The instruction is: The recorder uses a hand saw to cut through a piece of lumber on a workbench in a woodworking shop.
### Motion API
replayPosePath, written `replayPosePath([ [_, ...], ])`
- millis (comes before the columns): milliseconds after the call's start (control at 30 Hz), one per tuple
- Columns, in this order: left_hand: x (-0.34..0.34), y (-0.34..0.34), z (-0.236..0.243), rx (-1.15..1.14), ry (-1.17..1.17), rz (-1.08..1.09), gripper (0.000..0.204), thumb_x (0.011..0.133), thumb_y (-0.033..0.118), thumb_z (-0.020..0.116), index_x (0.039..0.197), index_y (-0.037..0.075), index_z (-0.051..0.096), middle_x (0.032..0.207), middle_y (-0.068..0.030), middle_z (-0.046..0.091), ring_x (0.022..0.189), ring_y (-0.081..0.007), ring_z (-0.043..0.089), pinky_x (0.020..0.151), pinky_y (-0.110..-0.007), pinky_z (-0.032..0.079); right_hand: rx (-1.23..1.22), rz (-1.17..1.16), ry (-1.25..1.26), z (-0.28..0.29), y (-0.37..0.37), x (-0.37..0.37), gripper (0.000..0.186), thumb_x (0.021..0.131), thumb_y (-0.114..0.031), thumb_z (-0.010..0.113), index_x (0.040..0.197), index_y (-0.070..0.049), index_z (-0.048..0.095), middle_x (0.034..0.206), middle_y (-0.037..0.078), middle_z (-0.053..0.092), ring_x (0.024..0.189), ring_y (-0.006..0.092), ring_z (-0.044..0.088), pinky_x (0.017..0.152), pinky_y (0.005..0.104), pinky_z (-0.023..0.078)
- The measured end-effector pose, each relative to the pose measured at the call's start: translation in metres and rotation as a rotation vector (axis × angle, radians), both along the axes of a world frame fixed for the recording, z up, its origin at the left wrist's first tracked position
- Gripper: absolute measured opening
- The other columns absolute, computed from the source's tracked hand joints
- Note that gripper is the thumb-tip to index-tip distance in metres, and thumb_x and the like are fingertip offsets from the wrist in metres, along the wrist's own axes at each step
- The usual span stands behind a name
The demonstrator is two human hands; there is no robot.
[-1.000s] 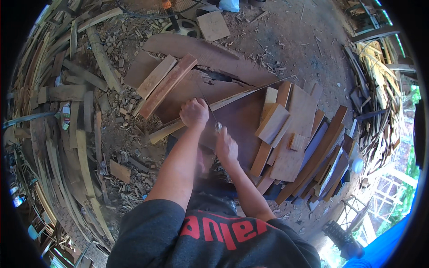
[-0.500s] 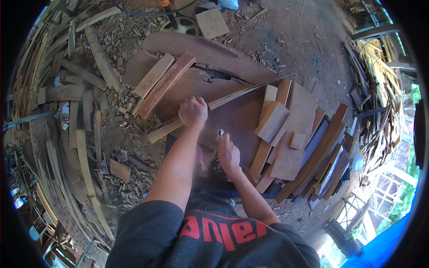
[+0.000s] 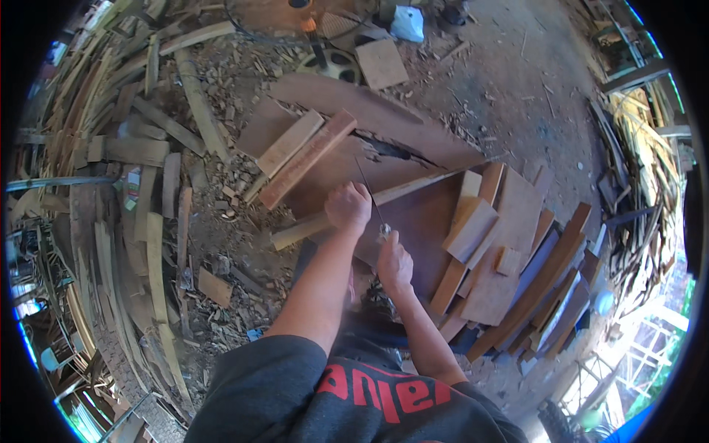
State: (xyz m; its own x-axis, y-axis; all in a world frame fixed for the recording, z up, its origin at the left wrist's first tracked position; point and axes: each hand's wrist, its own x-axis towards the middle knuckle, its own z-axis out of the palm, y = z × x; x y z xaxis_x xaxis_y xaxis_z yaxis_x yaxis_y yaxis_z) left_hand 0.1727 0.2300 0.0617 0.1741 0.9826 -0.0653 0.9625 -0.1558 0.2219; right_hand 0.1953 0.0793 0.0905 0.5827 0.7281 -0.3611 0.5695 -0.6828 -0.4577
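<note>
Over a brown board (image 3: 413, 221) on the ground: left hand (image 3: 348, 207) fisted on a long wooden strip (image 3: 413, 187), pinning it. Right hand (image 3: 394, 260) closed around a thin blade's (image 3: 367, 188) handle, just beside the strip.

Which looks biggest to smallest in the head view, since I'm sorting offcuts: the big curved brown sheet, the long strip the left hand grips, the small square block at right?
1. Curved brown sheet, clearly largest.
2. Long strip under the left hand, long but narrow.
3. Small square block, smallest.
</note>
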Motion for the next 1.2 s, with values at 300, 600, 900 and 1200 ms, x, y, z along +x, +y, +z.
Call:
replayPosePath([
  [300,-0.016,0.004,0.002,0.039,0.000,0.012,0.038,0.088,0.030,0.043,0.071,0.007,0.068,0.080,-0.0145,0.067,0.076,-0.0328,0.066,0.071,-0.045,0.053,0.010,0.073,-0.003,-0.002,-0.034,-0.013,0.013,0.093,-0.014,0.042,0.099,-0.003,0.042,0.073,0.023,0.063,0.069,0.0415,0.065,0.061,0.0495,0.053],
  [600,-0.009,-0.005,-0.006,-0.055,0.004,0.027,0.036,0.088,0.032,0.043,0.078,0.009,0.070,0.084,-0.0112,0.069,0.084,-0.0291,0.065,0.074,-0.044,0.051,0.041,0.052,-0.042,-0.014,0.007,0.000,0.011,0.092,-0.012,0.043,0.098,-0.003,0.043,0.074,0.023,0.064,0.069,0.0405,0.065,0.060,0.0506,0.053],
  [900,0.001,-0.002,0.000,-0.089,0.002,0.000,0.038,0.088,0.033,0.042,0.078,0.009,0.070,0.087,-0.0107,0.069,0.084,-0.0289,0.065,0.073,-0.044,0.051,0.117,0.072,-0.068,-0.011,0.039,0.014,0.014,0.091,-0.012,0.045,0.102,-0.003,0.043,0.075,0.023,0.064,0.071,0.0409,0.065,0.061,0.0500,0.053],
  [1200,-0.008,-0.002,0.008,0.009,-0.033,0.006,0.036,0.086,0.030,0.044,0.072,0.008,0.068,0.080,-0.0127,0.068,0.076,-0.0312,0.066,0.071,-0.045,0.052,0.014,0.054,-0.024,0.002,-0.017,-0.004,0.017,0.090,-0.008,0.045,0.104,0.000,0.043,0.075,0.024,0.064,0.069,0.0416,0.065,0.059,0.0494,0.053],
])
